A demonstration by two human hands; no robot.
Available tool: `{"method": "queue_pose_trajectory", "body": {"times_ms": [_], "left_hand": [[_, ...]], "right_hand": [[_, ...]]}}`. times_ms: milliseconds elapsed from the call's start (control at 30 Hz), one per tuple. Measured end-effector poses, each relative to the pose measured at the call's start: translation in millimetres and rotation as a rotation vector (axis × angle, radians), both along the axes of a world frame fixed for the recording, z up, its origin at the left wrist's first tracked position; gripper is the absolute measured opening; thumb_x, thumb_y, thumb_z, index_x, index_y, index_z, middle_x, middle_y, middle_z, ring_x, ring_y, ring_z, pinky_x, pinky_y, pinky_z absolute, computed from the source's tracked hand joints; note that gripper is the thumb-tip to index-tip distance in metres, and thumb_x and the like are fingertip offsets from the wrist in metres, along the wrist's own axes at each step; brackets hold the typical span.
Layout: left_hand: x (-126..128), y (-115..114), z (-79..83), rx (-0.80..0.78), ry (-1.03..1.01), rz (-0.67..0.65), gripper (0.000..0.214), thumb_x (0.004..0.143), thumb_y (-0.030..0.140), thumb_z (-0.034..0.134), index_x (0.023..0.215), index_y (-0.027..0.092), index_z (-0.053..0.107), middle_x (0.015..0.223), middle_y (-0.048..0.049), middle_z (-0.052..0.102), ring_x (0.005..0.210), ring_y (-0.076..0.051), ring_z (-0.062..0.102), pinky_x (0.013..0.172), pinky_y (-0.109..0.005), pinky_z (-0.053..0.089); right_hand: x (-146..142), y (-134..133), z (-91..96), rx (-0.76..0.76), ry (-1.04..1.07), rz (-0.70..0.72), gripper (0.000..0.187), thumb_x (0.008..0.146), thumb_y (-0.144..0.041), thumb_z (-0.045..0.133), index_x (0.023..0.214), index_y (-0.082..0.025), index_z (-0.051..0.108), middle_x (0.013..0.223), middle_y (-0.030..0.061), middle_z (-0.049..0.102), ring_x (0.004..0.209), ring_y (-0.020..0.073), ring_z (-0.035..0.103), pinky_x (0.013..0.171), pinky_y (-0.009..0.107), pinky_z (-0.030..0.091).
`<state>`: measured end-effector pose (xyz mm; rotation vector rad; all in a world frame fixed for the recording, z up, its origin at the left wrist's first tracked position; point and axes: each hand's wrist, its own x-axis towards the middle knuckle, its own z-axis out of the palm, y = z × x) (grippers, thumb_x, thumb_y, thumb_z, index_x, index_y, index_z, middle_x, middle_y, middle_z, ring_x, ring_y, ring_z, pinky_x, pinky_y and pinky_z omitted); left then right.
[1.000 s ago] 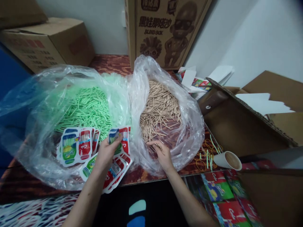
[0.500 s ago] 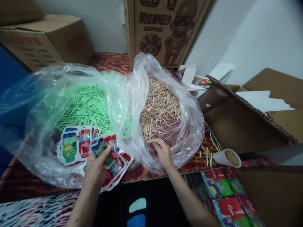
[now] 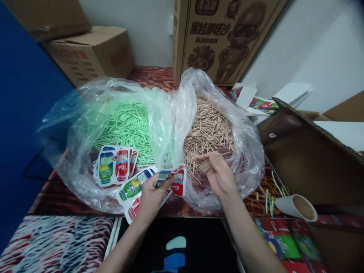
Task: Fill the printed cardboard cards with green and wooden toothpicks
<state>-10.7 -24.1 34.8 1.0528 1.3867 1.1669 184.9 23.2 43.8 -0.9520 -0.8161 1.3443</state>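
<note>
My left hand (image 3: 151, 197) pinches a small printed packet (image 3: 172, 181), red, white and blue, above a loose pile of similar packets (image 3: 131, 188) at the table's front edge. My right hand (image 3: 217, 172) is closed on a small bundle of tan sticks (image 3: 208, 163), lifted just over the front of the clear bag of tan sticks (image 3: 210, 131). Left of it lies a second clear bag holding green sticks (image 3: 127, 127), with more packets (image 3: 115, 170) resting against its front.
Cardboard boxes stand at the back: a printed one (image 3: 224, 34) and a plain one (image 3: 91, 53). An open carton (image 3: 309, 151) fills the right. A paper cup (image 3: 297, 206), rubber bands and stray green sticks (image 3: 267, 195) lie near it. Blue panel (image 3: 22, 113) on the left.
My right hand has risen out of the tan pile with a bundle of sticks. My left hand brought one packet rightward toward it. The view shifted left.
</note>
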Motion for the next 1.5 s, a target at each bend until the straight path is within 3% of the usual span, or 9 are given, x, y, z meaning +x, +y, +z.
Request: {"method": "queue_pose_trajectory", "body": {"times_ms": [233,500,733,867,967,1100,1300,1400,1500], "left_hand": [[7.1,-2.3,1.1,-0.059,-0.034,-0.091,0.022,0.071,0.034,0.072,0.073,0.014,0.068,0.066,0.0021,0.064,0.061,-0.012,0.054,0.060,-0.022,0.044],[8.4,-2.1,0.5,-0.150,-0.072,-0.118,0.024,0.066,0.035,0.075,0.070,0.012,0.067,0.063,0.0020,0.061,0.058,-0.011,0.050,0.058,-0.022,0.042],[8.2,-1.2,0.1,-0.132,-0.105,-0.085,0.023,0.067,0.033,0.074,0.066,0.014,0.062,0.058,0.0048,0.054,0.054,-0.009,0.044,0.054,-0.021,0.038],[5.2,-1.7,2.2,-0.075,-0.099,-0.067,0.019,0.069,0.032,0.072,0.072,0.015,0.065,0.063,0.0042,0.058,0.058,-0.011,0.048,0.057,-0.021,0.040],[0.8,-3.7,3.2,-0.051,-0.100,-0.068,0.018,0.074,0.034,0.069,0.073,0.016,0.067,0.067,0.0032,0.062,0.061,-0.012,0.052,0.059,-0.021,0.041],[-6.6,-8.6,2.5,-0.046,-0.086,-0.064,0.018,0.076,0.034,0.068,0.074,0.016,0.068,0.068,0.0026,0.064,0.064,-0.013,0.055,0.060,-0.021,0.042],[-30.9,-18.1,0.1,-0.110,-0.193,0.045,0.023,0.072,0.037,0.072,0.075,0.014,0.067,0.065,0.0011,0.065,0.061,-0.013,0.058,0.061,-0.023,0.047],[-59.6,-13.6,2.4,-0.127,-0.296,0.179,0.031,0.066,0.038,0.077,0.083,0.014,0.067,0.071,-0.0019,0.069,0.064,-0.016,0.063,0.064,-0.028,0.051],[-99.4,4.4,3.6,-0.083,-0.289,0.350,0.041,0.060,0.038,0.080,0.089,0.014,0.066,0.077,-0.0030,0.071,0.064,-0.018,0.065,0.064,-0.031,0.054]], "right_hand": [[-33.1,17.8,41.0,-0.127,0.343,0.399,0.011,0.085,-0.031,0.063,0.079,-0.021,0.063,0.093,0.0021,0.075,0.101,0.0194,0.067,0.107,0.043,0.038],[-31.3,18.4,41.0,-0.159,0.354,0.365,0.010,0.085,-0.029,0.062,0.079,-0.021,0.063,0.094,0.0022,0.075,0.102,0.0186,0.066,0.106,0.040,0.039],[-36.7,2.3,44.9,-0.199,0.025,0.448,0.016,0.077,-0.031,0.069,0.075,-0.016,0.064,0.092,0.0074,0.073,0.088,0.0189,0.066,0.087,0.035,0.049],[-33.7,-8.4,50.1,-0.166,-0.143,0.532,0.025,0.082,-0.039,0.065,0.098,-0.020,0.062,0.107,0.0071,0.069,0.100,0.0196,0.063,0.089,0.036,0.048],[-33.0,-14.6,52.5,-0.021,-0.293,0.420,0.028,0.088,-0.040,0.058,0.110,-0.024,0.059,0.112,0.0066,0.066,0.108,0.0194,0.059,0.095,0.037,0.044],[-36.0,-22.0,46.4,0.164,-0.654,0.359,0.019,0.090,-0.034,0.055,0.082,-0.020,0.066,0.107,0.0065,0.066,0.105,0.0207,0.058,0.095,0.036,0.042],[-48.4,-17.2,46.0,0.157,-0.621,0.407,0.024,0.091,-0.037,0.052,0.092,-0.020,0.068,0.101,0.0056,0.068,0.101,0.0206,0.061,0.090,0.034,0.045],[-79.8,-0.9,44.0,0.102,-0.443,0.365,0.024,0.090,-0.040,0.053,0.102,-0.022,0.064,0.101,0.0042,0.069,0.100,0.0192,0.062,0.091,0.034,0.046],[-122.2,20.9,23.1,0.074,-0.341,0.502,0.027,0.091,-0.037,0.048,0.110,-0.022,0.059,0.112,0.0057,0.066,0.106,0.0179,0.060,0.094,0.034,0.045]]}}
